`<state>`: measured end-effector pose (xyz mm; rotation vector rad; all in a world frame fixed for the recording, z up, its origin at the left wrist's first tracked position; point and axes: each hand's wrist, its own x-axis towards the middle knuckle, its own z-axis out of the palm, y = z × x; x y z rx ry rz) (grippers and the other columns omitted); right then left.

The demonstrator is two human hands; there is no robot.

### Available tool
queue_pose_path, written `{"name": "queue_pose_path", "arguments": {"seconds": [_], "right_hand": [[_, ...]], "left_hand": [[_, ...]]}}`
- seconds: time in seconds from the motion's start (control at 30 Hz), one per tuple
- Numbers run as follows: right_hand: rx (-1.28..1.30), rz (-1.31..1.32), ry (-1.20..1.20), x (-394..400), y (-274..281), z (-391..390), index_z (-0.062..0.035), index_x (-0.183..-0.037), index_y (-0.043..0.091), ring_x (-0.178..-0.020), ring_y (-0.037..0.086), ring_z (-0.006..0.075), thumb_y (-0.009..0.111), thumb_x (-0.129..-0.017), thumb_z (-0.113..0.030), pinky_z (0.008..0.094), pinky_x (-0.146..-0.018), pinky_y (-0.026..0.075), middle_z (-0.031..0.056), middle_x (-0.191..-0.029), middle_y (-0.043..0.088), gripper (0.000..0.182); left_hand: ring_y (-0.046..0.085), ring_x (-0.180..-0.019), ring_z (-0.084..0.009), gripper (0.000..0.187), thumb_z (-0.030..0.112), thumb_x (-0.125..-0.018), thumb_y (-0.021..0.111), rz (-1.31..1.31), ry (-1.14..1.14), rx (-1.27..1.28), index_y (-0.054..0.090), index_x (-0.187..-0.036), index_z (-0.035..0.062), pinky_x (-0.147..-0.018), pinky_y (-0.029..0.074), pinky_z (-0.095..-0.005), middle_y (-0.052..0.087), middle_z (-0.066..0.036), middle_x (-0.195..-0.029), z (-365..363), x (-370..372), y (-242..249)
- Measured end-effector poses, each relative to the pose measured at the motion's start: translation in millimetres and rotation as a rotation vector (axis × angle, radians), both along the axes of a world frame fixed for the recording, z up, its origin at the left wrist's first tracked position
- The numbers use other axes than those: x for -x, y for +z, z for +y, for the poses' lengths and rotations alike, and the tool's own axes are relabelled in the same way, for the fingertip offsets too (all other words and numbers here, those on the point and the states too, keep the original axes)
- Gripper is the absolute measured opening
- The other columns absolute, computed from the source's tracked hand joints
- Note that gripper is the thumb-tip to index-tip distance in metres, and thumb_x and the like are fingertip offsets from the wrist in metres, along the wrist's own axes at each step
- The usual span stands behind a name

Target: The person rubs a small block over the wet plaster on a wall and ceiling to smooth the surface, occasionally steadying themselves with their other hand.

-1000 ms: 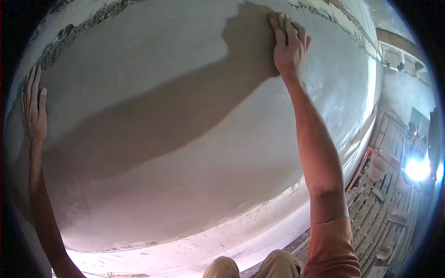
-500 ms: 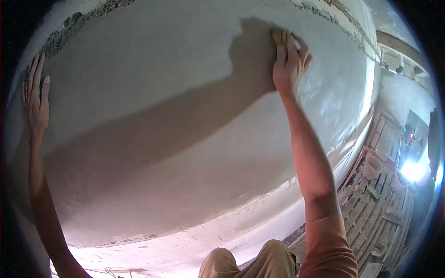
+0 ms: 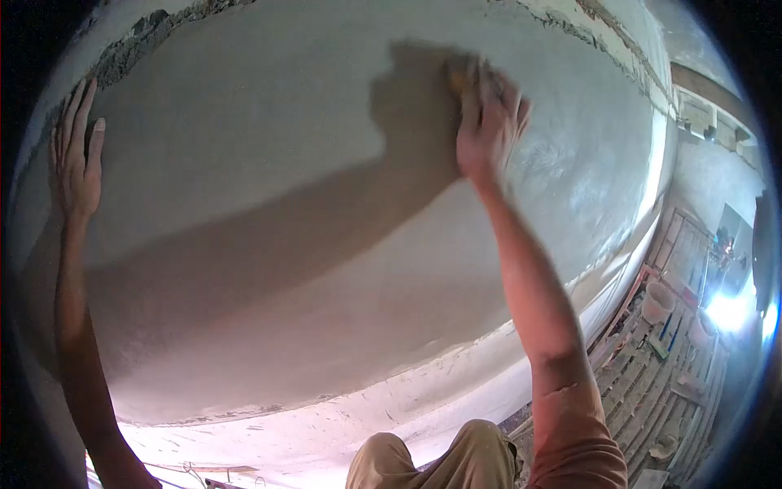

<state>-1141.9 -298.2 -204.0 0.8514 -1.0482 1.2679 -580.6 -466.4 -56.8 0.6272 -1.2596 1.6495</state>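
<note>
A wide wall of fresh grey plaster fills most of the view. My right hand is pressed flat against the upper part of it, on a small yellowish sponge or float that peeks out above my fingers. The hand is blurred with motion. My left hand rests flat on the plaster at the far left, fingers spread and pointing up, holding nothing.
Rough unplastered mortar runs along the top edge of the wall. A paler band lies below the plaster. Wooden planks at the lower right carry buckets and tools. A bright light glares at the right.
My right hand has slid down and to the left across the plaster with the sponge under it. My left hand stays flat on the wall; the view has shifted slightly.
</note>
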Motion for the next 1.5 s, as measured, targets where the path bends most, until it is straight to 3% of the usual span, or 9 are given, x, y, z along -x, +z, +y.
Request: {"name": "queue_pose_path", "arguments": {"seconds": [0.07,0.17,0.37,0.6,0.87,1.13,1.33,1.4,1.5], "right_hand": [[0.095,-0.086,0.025,-3.6,49.5,-3.4,-0.0143,-0.143,0.062,-0.114,0.052,0.0356,0.059,-0.099,-0.023,0.0506,-0.103,0.039,0.0078,-0.138,0.058,0.045],[0.031,-0.065,-0.003,-46.5,46.8,-8.2,-0.0144,-0.142,0.063,-0.114,0.051,0.0342,0.059,-0.099,-0.023,0.0489,-0.1,0.04,0.0064,-0.139,0.056,0.044],[-0.207,0.072,0.097,-51.9,-56.6,5.9,-0.0141,-0.14,0.064,-0.117,0.05,0.0328,0.06,-0.098,-0.024,0.0475,-0.098,0.04,0.0063,-0.137,0.057,0.043],[0.171,-0.168,-0.008,-29.2,68.6,-10.3,-0.0117,-0.137,0.067,-0.116,0.055,0.0338,0.06,-0.099,-0.027,0.0445,-0.103,0.04,0.008,-0.136,0.061,0.042],[-0.233,0.068,0.01,-55.1,-67.7,7.3,-0.0182,-0.146,0.06,-0.117,0.049,0.0323,0.059,-0.1,-0.026,0.0493,-0.104,0.037,0.0021,-0.14,0.055,0.047],[0.028,-0.119,-0.011,-78.3,97.2,-20.4,-0.0171,-0.141,0.064,-0.12,0.049,0.031,0.062,-0.098,-0.024,0.0458,-0.108,0.035,0.0022,-0.138,0.057,0.044],[-0.26,0.227,0.023,-72.4,-18.6,-0.9,-0.0193,-0.147,0.06,-0.116,0.049,0.0311,0.06,-0.1,-0.029,0.0456,-0.105,0.037,0.002,-0.14,0.056,0.048],[-0.22,0.23,-0.023,-58.4,-1.1,2.9,-0.0197,-0.147,0.06,-0.115,0.05,0.031,0.06,-0.099,-0.028,0.0453,-0.104,0.038,0.002,-0.139,0.057,0.049],[-0.122,0.205,-0.025,-45.3,62.6,-7.4,-0.0203,-0.147,0.06,-0.114,0.05,0.0303,0.059,-0.099,-0.025,0.0451,-0.103,0.039,0.0017,-0.136,0.059,0.048]], "left_hand": [[0.029,-0.155,-0.0213,0.053,0.05,-0.111,0.031,-0.008,-0.033,-0.009,0.034,-0.161,0.0324,-0.13,0.015,-0.0502,0.035,0.003,-0.166,-1.4,0.9,-0.2],[0.029,-0.155,-0.0206,0.053,0.05,-0.111,0.032,-0.018,-0.092,-0.011,0.035,-0.161,0.0326,-0.13,0.016,-0.0508,0.035,0.003,-0.166,2.1,7.0,-3.4],[0.028,-0.156,-0.021,0.054,0.052,-0.11,0.033,0.003,-0.1,-0.019,0.035,-0.161,0.033,-0.129,0.016,-0.0525,0.033,0.004,-0.167,6.5,9.7,-4.6],[0.027,-0.156,-0.0223,0.054,0.052,-0.11,0.034,0.017,-0.103,0.026,0.036,-0.161,0.0332,-0.129,0.015,-0.0541,0.033,0.003,-0.167,0.2,10.9,-5.9],[0.029,-0.155,-0.022,0.054,0.053,-0.11,0.034,0.002,-0.134,0.005,0.037,-0.16,0.035,-0.129,0.015,-0.0543,0.035,0.005,-0.166,5.2,11.6,-5.9],[0.03,-0.155,-0.0225,0.052,0.05,-0.11,0.037,-0.021,-0.195,0.028,0.038,-0.16,0.0343,-0.129,0.016,-0.0541,0.036,0.003,-0.166,6.8,18.8,-9.3],[0.028,-0.155,-0.0247,0.053,0.044,-0.111,0.037,-0.035,-0.166,0.041,0.034,-0.162,0.0268,-0.129,0.017,-0.0496,0.033,-0.001,-0.168,12.8,17.4,-12.7],[0.026,-0.156,-0.0255,0.055,0.046,-0.111,0.036,0.105,0.076,-0.063,0.033,-0.162,0.027,-0.13,0.016,-0.0491,0.032,-0.001,-0.168,15.9,12.8,-15.4],[0.026,-0.156,-0.0258,0.056,0.048,-0.111,0.034,0.035,-0.031,-0.002,0.032,-0.163,0.0274,-0.13,0.016,-0.0488,0.032,-0.002,-0.168,3.2,8.1,-9.8]]}}
